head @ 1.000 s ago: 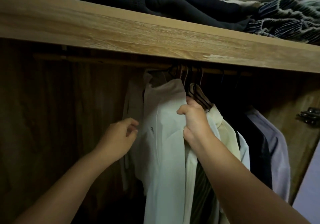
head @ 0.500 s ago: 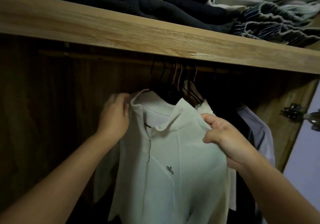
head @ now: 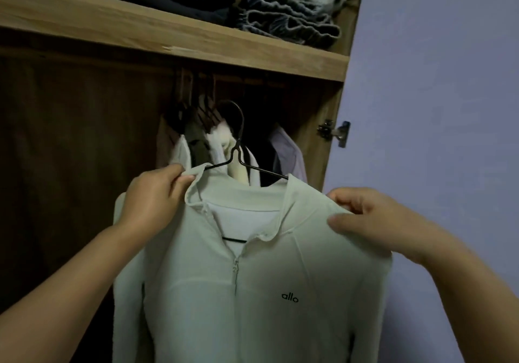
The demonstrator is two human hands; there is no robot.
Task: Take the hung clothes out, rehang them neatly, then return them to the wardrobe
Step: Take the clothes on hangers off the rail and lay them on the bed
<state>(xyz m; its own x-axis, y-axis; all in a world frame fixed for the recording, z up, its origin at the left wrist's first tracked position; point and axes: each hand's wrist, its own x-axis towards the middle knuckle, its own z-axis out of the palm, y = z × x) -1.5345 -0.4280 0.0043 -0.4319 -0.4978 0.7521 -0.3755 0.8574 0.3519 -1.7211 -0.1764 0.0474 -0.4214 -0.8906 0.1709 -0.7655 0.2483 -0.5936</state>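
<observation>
Pale zip jacket [head: 252,292] held off the rail on its wire hanger [head: 238,149].
Left hand [head: 151,202] pinches the collar, right hand [head: 370,216] pinches the shoulder; it looks light, soft and slippery, so grip the hanger.

Two bare forearms are seen — one entering from the lower left of the frame, the other from the lower right. No sleeve, watch, ring or band is worn on either. The left hand [head: 153,202] and the right hand [head: 373,216] are uncovered — ungloved, with short, unpainted nails shown on the fingertips.
</observation>
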